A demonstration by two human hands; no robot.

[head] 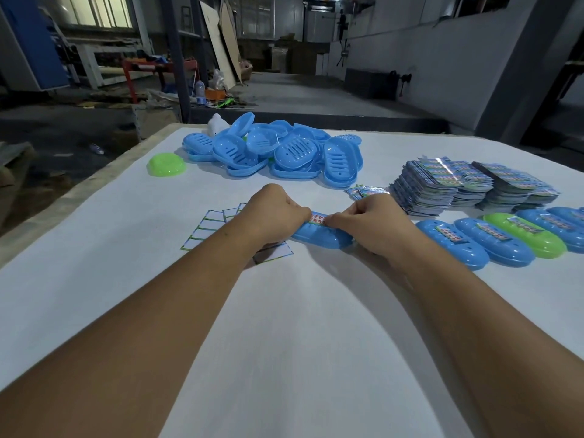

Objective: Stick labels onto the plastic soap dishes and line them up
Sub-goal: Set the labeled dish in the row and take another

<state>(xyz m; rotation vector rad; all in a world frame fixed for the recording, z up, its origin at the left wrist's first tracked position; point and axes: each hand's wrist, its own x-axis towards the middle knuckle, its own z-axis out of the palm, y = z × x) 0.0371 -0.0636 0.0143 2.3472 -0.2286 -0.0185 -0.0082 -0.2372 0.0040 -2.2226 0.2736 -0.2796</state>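
A blue soap dish [319, 237] lies upside down on the white table [284, 311] between my hands. A label [317, 217] with red characters lies on top of it. My left hand [275, 213] holds the dish's left end with curled fingers, its thumb at the label's edge. My right hand [369, 221] curls over the right end, fingertips on the label. To the right stands a row of labelled dishes [493, 245], blue ones and one green one [526, 238]. A heap of unlabelled blue dishes [284, 150] lies at the back.
Stacks of label sheets [458, 184] stand at the back right, with a few loose labels [363, 191] in front. Peeled backing sheets [208, 229] lie left of my left hand. A lone green dish [166, 165] sits at the back left, near the table's edge.
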